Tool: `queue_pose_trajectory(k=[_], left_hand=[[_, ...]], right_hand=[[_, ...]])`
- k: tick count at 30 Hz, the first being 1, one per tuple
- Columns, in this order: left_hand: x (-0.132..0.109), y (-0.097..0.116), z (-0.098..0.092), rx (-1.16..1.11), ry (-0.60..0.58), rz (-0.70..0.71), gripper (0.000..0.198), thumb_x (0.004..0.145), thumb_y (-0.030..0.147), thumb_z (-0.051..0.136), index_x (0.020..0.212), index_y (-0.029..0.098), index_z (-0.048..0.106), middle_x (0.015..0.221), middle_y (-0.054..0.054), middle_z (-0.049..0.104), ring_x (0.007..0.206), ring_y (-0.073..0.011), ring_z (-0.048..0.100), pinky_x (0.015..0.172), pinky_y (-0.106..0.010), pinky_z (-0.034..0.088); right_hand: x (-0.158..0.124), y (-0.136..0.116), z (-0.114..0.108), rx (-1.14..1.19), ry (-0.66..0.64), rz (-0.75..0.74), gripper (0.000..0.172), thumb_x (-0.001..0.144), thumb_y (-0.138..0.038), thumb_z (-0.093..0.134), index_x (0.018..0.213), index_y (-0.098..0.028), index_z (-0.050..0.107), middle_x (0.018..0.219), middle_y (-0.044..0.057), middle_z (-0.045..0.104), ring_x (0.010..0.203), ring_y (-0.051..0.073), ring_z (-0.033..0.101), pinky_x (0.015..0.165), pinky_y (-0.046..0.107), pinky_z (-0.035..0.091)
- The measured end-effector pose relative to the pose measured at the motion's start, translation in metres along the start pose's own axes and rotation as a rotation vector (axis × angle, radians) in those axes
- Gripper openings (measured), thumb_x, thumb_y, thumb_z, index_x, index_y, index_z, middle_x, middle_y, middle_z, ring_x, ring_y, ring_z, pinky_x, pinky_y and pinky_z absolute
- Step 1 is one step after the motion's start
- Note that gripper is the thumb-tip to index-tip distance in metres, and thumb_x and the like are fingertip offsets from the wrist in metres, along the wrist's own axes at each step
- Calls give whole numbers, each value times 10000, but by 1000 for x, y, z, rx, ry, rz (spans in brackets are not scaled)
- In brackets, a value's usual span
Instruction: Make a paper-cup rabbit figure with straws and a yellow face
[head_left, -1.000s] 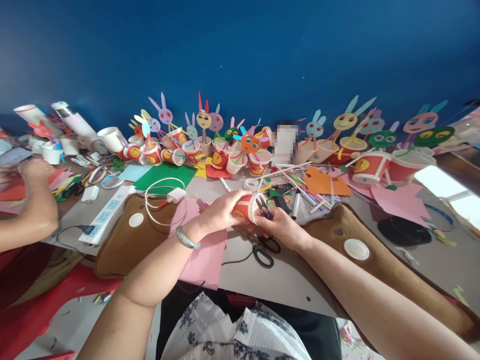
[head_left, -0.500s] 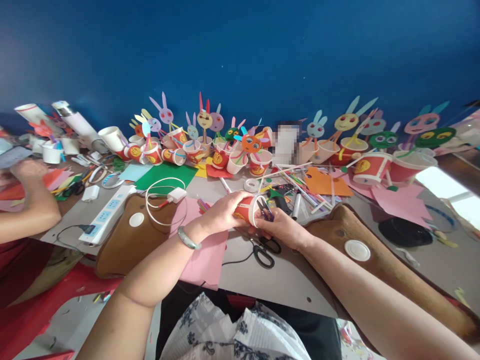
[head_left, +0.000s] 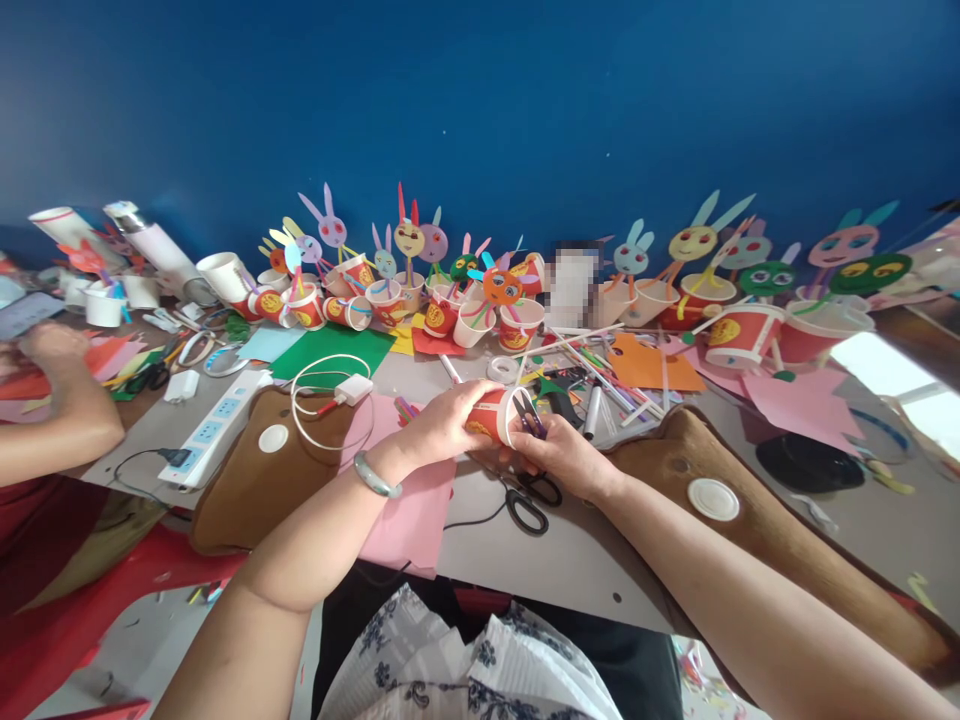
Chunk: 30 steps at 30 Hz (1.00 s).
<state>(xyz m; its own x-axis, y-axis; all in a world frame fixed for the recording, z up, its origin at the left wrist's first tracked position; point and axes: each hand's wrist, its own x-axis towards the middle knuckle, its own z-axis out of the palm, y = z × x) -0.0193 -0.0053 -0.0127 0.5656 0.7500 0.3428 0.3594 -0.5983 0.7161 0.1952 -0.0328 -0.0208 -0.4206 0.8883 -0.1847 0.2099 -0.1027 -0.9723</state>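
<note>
My left hand (head_left: 448, 417) is closed around the side of a red paper cup (head_left: 489, 416) with a white rim, which lies tilted with its mouth toward the right. In my right hand (head_left: 568, 455) is a small dark two-armed tool (head_left: 533, 420), like a small stapler, set at the cup's rim; its exact kind I cannot make out. Some right fingers are hidden behind and below the cup. Black-handled scissors (head_left: 527, 510) lie on the table just under my hands. Pink paper (head_left: 401, 525) lies beneath my left forearm.
Paper cups with rabbit and frog faces line the blue wall, including an orange face (head_left: 502, 288). Brown cushion-like pads (head_left: 247, 480) flank me. A power strip (head_left: 217, 430), a white cable, straws and an orange sheet (head_left: 656, 365) cover the table. Another person's arm (head_left: 60, 400) is at left.
The cup and the dark tool have shifted very slightly, with both hands keeping their hold. At left, the other person's hand has moved a little and more of a phone shows.
</note>
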Motion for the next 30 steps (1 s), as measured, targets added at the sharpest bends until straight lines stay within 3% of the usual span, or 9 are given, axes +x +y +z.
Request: queue_pose_trajectory(k=[8, 24, 30], left_hand=[[-1, -1, 2, -2, 6, 27, 645, 762, 244, 841, 1323, 216, 525, 1285, -120, 663, 1187, -285, 656, 1037, -424, 528], [-1, 0, 3, -4, 22, 30, 635, 753, 239, 848, 1299, 212, 525, 1271, -117, 665, 1186, -280, 656, 1046, -415, 523], [0, 2, -3, -13, -12, -15, 640, 736, 220, 845, 1303, 199, 550, 1296, -132, 668, 1183, -296, 660, 1051, -427, 511]], right_hand=[[1, 4, -4, 60, -63, 10, 330, 816, -493, 704, 753, -176, 640, 697, 22, 713, 484, 76, 448, 479, 235, 340], [-4, -11, 5, -81, 42, 40, 315, 805, -480, 662, 711, -184, 611, 671, 19, 702, 495, 85, 459, 487, 242, 356], [-3, -7, 2, -36, -10, 6, 366, 803, -538, 690, 774, -176, 644, 723, 20, 712, 502, 87, 480, 501, 246, 372]])
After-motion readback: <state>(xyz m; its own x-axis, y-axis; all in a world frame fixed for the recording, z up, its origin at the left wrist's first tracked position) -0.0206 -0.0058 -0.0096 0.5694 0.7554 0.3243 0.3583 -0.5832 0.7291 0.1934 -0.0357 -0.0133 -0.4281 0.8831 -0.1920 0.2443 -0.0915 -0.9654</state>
